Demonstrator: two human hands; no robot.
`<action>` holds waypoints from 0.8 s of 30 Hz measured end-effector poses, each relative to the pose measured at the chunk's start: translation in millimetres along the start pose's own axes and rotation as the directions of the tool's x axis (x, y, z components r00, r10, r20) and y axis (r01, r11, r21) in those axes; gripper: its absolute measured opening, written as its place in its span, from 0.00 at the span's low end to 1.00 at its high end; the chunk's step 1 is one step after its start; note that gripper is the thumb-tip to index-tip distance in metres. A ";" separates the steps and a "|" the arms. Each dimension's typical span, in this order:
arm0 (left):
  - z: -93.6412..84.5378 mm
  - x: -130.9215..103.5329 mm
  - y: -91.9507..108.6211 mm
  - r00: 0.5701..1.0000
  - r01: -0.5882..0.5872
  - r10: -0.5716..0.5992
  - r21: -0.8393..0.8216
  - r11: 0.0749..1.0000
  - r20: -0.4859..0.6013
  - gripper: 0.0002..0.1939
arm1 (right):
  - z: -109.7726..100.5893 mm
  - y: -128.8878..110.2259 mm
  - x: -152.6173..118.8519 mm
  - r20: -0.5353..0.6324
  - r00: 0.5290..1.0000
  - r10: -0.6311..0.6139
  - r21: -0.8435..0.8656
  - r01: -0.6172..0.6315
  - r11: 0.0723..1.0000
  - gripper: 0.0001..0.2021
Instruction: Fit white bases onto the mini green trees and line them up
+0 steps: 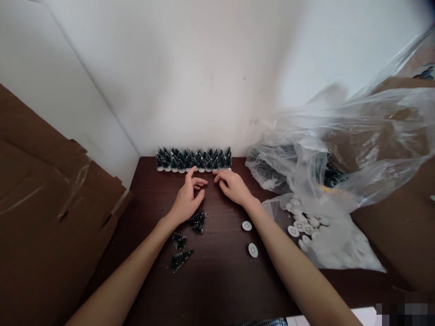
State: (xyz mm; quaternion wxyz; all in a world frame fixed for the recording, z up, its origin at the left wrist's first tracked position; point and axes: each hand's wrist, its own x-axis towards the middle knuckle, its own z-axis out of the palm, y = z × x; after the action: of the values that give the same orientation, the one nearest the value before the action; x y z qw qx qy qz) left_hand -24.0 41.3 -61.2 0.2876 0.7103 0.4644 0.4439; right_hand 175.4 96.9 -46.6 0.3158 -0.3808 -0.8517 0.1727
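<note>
Rows of small dark green bottle-brush trees (183, 158) with white-flecked tips stand on white round bases against the wall. My left hand (188, 197) is just in front of them, its fingers apart and nothing in its grasp. To its right my right hand (233, 184) reaches to the front edge of the rows, palm down, fingers loosely bent, holding nothing that I can see. Below my left hand lie three loose trees without bases, one tree (198, 222) nearest to it. Two white discs (247, 226) rest left of my right forearm.
A clear plastic bag (306, 158) with dark trees inside slumps at the right. Before it, another bag (340, 246) spills several white discs (299, 225). Cardboard (50, 190) rises at the left. The dark brown table (217, 271) meets a white wall (210, 90).
</note>
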 end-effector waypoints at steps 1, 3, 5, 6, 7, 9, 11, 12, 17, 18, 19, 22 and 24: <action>0.0 0.0 -0.1 1.000 0.000 0.000 0.003 1.000 0.000 0.36 | 0.6 0.7 0.1 0.013 1.000 0.001 -0.009 -0.001 1.000 0.12; -0.2 0.0 0.1 1.000 -0.002 0.002 0.011 1.000 -0.001 0.36 | 1.8 1.8 0.3 0.023 1.000 0.003 -0.018 -0.002 1.000 0.12; -0.7 -0.2 0.8 1.000 -0.004 0.004 0.018 1.000 0.000 0.36 | 2.5 2.1 0.4 0.018 1.000 0.006 -0.011 -0.006 1.000 0.12; -1.1 -0.2 1.4 1.000 -0.004 0.004 0.023 1.000 0.001 0.35 | 2.7 1.8 0.5 0.015 1.000 0.008 -0.004 -0.008 1.000 0.12; -1.5 -0.2 2.1 1.000 -0.002 0.002 0.026 1.000 0.003 0.35 | 2.6 1.3 0.6 0.014 1.000 0.010 0.004 -0.010 1.000 0.12; -2.2 -0.1 3.3 1.000 0.005 -0.006 0.030 1.000 0.014 0.33 | 1.8 -0.6 0.9 0.002 1.000 0.012 0.027 -0.012 1.000 0.12; -2.6 0.3 4.0 0.999 0.014 -0.015 0.027 1.000 0.032 0.31 | -0.5 -3.7 1.7 -0.024 1.000 0.009 0.056 -0.008 0.998 0.12; -2.7 0.6 4.1 0.999 0.019 -0.020 0.020 1.000 0.037 0.30 | -2.5 -5.9 2.3 -0.042 0.999 0.010 0.072 -0.007 0.997 0.12; -7.3 2.3 6.8 0.999 0.035 -0.033 -0.044 0.998 0.034 0.28 | -23.9 -27.8 7.6 -0.047 0.996 0.080 0.121 -0.074 0.990 0.12; -10.1 2.3 9.3 0.998 0.040 -0.038 -0.035 0.999 0.046 0.26 | -30.3 -34.9 8.4 -0.010 0.995 0.097 0.108 -0.095 0.990 0.12; -13.6 2.2 12.8 0.997 0.044 -0.043 -0.012 0.999 0.067 0.24 | -37.1 -43.0 8.5 0.034 0.993 0.110 0.082 -0.112 0.990 0.11; -27.3 0.2 28.6 0.975 0.021 -0.048 0.120 0.992 0.219 0.17 | -56.8 -69.1 1.7 0.171 0.977 0.130 -0.061 -0.121 0.991 0.09; -37.0 -2.2 40.3 0.936 0.000 -0.058 0.165 0.986 0.346 0.16 | -66.3 -84.2 -10.4 0.199 0.965 0.169 -0.158 -0.139 0.978 0.07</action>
State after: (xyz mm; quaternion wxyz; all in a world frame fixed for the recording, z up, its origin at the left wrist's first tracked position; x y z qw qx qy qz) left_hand -41.4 22.9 -12.6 0.3131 0.7919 0.4512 0.2669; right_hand 179.7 37.9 43.3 0.1811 -0.4472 -0.8583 0.1748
